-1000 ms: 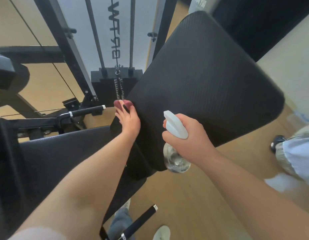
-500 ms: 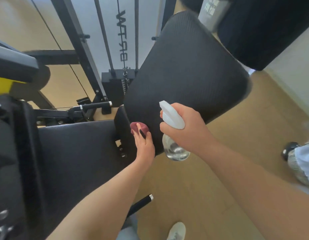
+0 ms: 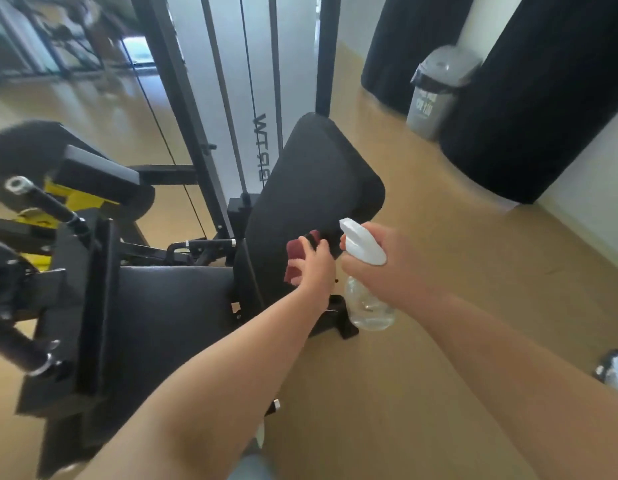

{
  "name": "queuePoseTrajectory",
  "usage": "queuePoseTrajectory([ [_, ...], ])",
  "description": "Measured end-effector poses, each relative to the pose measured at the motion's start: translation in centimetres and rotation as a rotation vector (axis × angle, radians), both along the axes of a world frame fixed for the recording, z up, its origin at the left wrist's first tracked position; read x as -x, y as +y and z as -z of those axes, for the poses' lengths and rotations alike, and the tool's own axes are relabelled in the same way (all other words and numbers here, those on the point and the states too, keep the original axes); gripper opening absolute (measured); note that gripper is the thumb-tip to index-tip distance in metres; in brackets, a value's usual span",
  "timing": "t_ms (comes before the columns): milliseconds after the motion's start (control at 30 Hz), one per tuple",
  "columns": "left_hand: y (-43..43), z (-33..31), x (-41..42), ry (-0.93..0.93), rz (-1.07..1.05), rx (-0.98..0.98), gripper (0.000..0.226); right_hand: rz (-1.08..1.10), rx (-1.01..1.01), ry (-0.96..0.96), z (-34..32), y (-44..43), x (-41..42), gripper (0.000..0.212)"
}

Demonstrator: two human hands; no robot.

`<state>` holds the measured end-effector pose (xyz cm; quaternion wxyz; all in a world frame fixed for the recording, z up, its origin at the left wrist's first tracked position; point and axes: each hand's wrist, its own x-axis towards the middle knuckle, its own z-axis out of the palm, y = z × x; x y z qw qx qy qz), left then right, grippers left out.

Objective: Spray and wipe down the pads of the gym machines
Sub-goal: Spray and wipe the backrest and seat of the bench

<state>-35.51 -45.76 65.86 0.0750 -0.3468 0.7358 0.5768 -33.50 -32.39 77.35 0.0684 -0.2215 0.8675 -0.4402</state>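
Two hands work at mid-frame: the left hand (image 3: pixel 314 268) clutches a maroon cloth (image 3: pixel 295 261) against the back pad (image 3: pixel 318 188) low down, and the right hand (image 3: pixel 387 261) grips the spray bottle (image 3: pixel 366 282) beside it. Wiping looks half done; I cannot tell whether the seat pad (image 3: pixel 169 306), lower left, is clean.

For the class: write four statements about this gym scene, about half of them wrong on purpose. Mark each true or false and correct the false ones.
1. The left hand holds a dark red cloth at the back pad. True.
2. The right hand grips a sponge. False: it grips a spray bottle.
3. The bottle has a white head and a clear body. True.
4. The bin lies on the seat pad. False: it stands upright on the floor, beyond the back pad.
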Motion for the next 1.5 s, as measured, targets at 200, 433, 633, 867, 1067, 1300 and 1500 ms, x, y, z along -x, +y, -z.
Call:
queuePoseTrajectory([
  [200,1.0,-5.1,-0.5,0.459,0.38,0.337,0.062,0.049,0.08,-0.026,-0.8,3.9,0.9,0.007],
  [433,0.0,-5.5,4.6,0.793,0.65,1.044,0.043,0.207,0.182,-0.095,0.7,6.2,3.5,0.008],
  [633,-0.2,-1.2,5.8,0.942,0.482,1.16,0.033,0.257,0.2,-0.224,5.9,7.3,4.2,0.01],
  [867,-1.7,4.2,3.9,0.935,0.382,1.066,0.019,0.189,0.196,-0.313,11.2,4.7,3.4,0.013],
  [1067,-4.3,10.8,0.3,0.782,0.31,1.044,0.02,0.107,0.314,-0.315,13.6,2.0,3.5,0.014],
  [1300,-5.0,14.1,-3.4,0.494,0.43,1.048,0.079,0.018,0.215,-0.108,16.4,0.2,2.2,0.013],
  [1500,-6.7,12.6,-2.3,0.595,0.594,1.082,0.036,0.056,0.246,-0.298,18.7,1.0,1.0,0.019],
])
